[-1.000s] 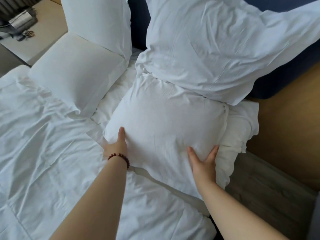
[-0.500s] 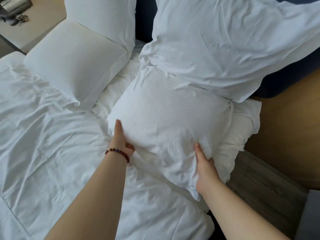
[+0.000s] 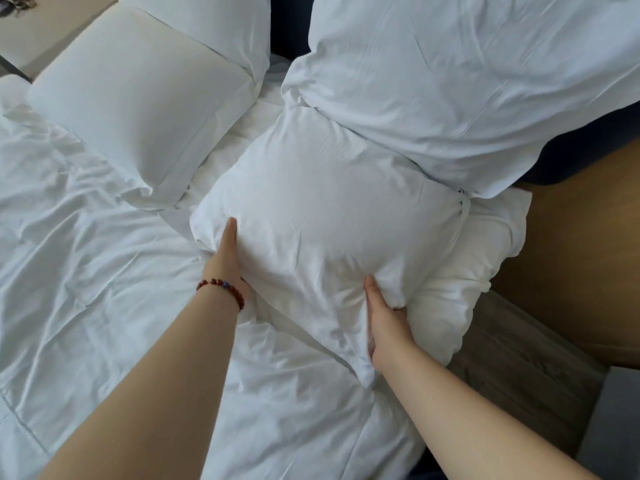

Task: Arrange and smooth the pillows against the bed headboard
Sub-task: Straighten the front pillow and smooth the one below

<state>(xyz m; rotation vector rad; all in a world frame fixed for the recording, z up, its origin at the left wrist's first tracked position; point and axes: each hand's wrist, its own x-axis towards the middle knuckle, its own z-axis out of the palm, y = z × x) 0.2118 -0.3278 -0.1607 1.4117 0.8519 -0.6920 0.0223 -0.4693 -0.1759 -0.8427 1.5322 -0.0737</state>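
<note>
A plump white front pillow lies on the right side of the bed, partly under a larger rumpled white pillow that leans on the dark blue headboard. My left hand, with a bead bracelet at the wrist, grips the front pillow's left edge, thumb on top and fingers hidden beneath. At the near right corner my right hand pinches bunched fabric, its fingers tucked under. Two more white pillows sit on the left, one lying flat and one upright behind it.
A wrinkled white duvet covers the bed in front of the pillows. Tan wall panelling and wood-look floor lie off the bed's right side. A bedside table shows at the top left corner.
Both hands went from lying flat against the front pillow's near edge to gripping it. The pillow's near edge has bunched and it has shifted a little toward the headboard.
</note>
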